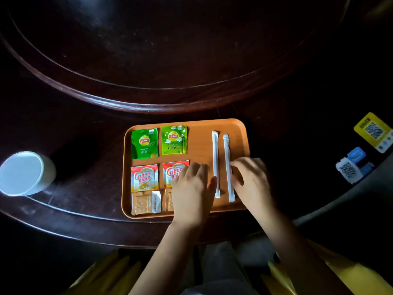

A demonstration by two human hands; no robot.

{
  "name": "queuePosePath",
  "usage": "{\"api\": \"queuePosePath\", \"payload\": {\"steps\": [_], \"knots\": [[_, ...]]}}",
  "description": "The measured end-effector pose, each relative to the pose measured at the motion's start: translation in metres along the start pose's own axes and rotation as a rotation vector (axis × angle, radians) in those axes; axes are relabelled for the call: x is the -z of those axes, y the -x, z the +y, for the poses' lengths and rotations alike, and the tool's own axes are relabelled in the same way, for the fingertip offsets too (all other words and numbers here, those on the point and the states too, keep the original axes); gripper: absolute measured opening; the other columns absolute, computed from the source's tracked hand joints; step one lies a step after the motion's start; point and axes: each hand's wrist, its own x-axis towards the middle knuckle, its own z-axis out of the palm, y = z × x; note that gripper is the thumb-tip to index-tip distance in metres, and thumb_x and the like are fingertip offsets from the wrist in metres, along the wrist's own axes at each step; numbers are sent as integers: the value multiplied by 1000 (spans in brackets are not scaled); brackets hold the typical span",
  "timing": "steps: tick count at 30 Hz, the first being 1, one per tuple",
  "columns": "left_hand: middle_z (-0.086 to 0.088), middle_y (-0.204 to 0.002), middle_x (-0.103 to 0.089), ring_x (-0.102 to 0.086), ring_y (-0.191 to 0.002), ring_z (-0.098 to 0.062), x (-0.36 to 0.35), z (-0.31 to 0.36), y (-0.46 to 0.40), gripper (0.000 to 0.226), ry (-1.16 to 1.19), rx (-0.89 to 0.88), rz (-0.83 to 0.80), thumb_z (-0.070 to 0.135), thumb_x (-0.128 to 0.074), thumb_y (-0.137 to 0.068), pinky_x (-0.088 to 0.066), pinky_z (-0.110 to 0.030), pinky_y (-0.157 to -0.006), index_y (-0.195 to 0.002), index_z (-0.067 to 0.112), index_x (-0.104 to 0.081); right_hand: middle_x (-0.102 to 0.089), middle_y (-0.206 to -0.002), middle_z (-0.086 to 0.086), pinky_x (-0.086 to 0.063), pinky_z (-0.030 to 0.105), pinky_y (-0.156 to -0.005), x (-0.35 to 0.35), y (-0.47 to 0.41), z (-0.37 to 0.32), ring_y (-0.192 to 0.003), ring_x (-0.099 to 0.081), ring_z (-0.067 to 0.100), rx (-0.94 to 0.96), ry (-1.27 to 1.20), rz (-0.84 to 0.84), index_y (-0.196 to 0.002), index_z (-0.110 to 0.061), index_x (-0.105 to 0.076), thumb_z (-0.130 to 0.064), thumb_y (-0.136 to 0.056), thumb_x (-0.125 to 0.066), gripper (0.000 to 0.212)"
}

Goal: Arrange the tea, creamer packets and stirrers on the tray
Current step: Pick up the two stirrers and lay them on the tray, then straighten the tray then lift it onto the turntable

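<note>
An orange tray [200, 124] lies on the dark table. Two green Lipton tea packets [145, 143] [174, 139] sit side by side at its far left. Below them are two red Coffee mate creamer packets [144, 177] [171, 171], then two tan sugar packets [145, 202] [169, 201]. Two white wrapped stirrers [215, 154] [226, 154] lie parallel on the right half. My left hand [194, 192] rests flat, covering part of the right creamer and sugar packets, thumb touching the left stirrer. My right hand [252, 179] touches the right stirrer with its fingertips.
A white paper cup [25, 173] stands on the table to the left of the tray. A yellow QR-code stand [373, 130] and a blue-and-white one [353, 165] sit at the far right. A raised round turntable [148, 71] lies beyond the tray.
</note>
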Motion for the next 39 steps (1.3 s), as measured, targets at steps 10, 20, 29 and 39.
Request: {"api": "queuePosePath", "payload": {"steps": [10, 20, 29, 39], "knots": [[0, -138, -52, -38, -113, -23, -32, -14, -1, 58, -153, -302, -155, 27, -66, -77, -50, -51, -76, -132, 17, -48, -64, -125, 4, -22, 47, -106, -7, 0, 24, -124, -52, 26, 250, 120, -75, -112, -11, -67, -9, -67, -79, 46], [-1, -139, -51, -37, -106, -24, -26, -26, -5, 58, -223, -315, -149, 36, -40, -81, -49, -41, -72, -133, 12, -47, -59, -131, 8, -26, 48, -106, -6, -3, 33, -125, -50, 25, 288, 138, -122, -122, -8, -59, -15, -69, -80, 58], [1, -141, -49, -56, -105, -30, -22, -31, -4, 60, -248, -281, -198, 36, -54, -79, -48, -44, -75, -134, 14, -47, -61, -128, 11, -29, 46, -104, -6, -6, 32, -123, -53, 28, 309, 159, -132, -120, -5, -61, -15, -69, -81, 56], [-2, -142, -47, -44, -109, -27, -19, -31, -5, 57, -248, -263, -224, 35, -42, -82, -50, -42, -75, -135, 14, -44, -61, -128, 10, -33, 51, -103, -3, -6, 29, -124, -52, 27, 303, 110, -96, -117, -7, -63, -16, -72, -77, 48]]}}
